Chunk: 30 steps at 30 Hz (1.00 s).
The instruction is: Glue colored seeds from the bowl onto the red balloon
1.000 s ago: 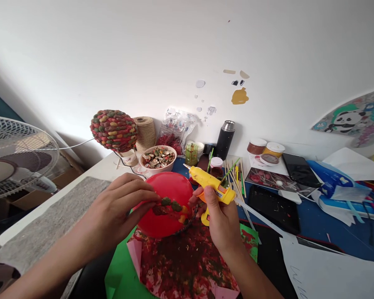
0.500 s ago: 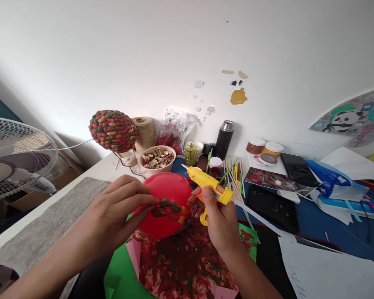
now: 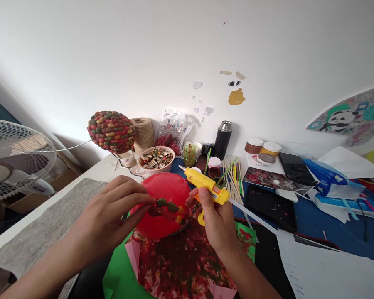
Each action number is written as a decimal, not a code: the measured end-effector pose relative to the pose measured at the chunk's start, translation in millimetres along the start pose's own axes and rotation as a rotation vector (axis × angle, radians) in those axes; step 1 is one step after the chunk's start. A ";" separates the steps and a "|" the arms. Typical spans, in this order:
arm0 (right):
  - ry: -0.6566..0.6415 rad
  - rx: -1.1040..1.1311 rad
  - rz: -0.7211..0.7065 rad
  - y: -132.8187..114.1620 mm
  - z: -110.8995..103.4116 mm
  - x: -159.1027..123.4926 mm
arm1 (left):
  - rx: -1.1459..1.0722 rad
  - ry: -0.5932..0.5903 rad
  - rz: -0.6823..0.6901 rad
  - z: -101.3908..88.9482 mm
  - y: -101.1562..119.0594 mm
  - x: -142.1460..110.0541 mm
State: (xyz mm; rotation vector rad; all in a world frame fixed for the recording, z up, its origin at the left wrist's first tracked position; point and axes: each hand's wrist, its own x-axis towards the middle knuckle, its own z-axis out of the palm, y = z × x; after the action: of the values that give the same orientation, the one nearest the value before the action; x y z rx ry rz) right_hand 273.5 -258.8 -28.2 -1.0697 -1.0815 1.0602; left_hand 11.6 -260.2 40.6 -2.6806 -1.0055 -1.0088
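My left hand [image 3: 112, 211] pinches its thumb and fingers together at the edge of a dark green painted nut shell [image 3: 161, 202] on a red balloon [image 3: 171, 186]. Another green shell, some dark red ones and a few yellow-orange shells [image 3: 180, 214] form a cluster beside it on the balloon. In my right hand [image 3: 220, 222] is a yellow hot glue gun [image 3: 205, 182], its nozzle pointing up and left, above the balloon's right side. A pale strip runs from the back of the gun. Under the balloon lies a paint-smeared sheet [image 3: 187, 270].
A ball covered in colored shells [image 3: 111, 132] stands at the back left near a twine spool [image 3: 142, 135] and a bowl of shells [image 3: 156, 168]. Farther right are a black thermos [image 3: 222, 140], paint jars [image 3: 271, 148], sticks and phones. A fan [image 3: 18, 162] stands far left.
The whole view has shifted slightly. Both hands keep their places relative to the balloon, and the glue gun stays in my right hand.
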 end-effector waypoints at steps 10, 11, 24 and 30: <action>-0.006 0.013 0.006 4.1 0.9 -0.6 | 0.000 0.013 -0.023 2.7 -2.1 -2.3; -0.006 0.015 0.003 3.9 1.0 -0.6 | 0.001 0.012 -0.020 2.3 -2.3 -2.6; -0.035 0.039 0.014 2.1 1.3 -0.2 | -0.055 -0.053 -0.053 -0.1 -3.5 -4.2; -0.026 0.026 0.015 0.7 1.7 -0.7 | -0.092 -0.061 -0.095 -0.6 -3.3 -9.3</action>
State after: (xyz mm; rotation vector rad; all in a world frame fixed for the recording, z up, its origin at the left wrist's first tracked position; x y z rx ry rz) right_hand 271.6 -259.1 -28.7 -1.0471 -1.0794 1.1004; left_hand 4.0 -262.9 34.9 -2.7767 -1.1350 -1.0203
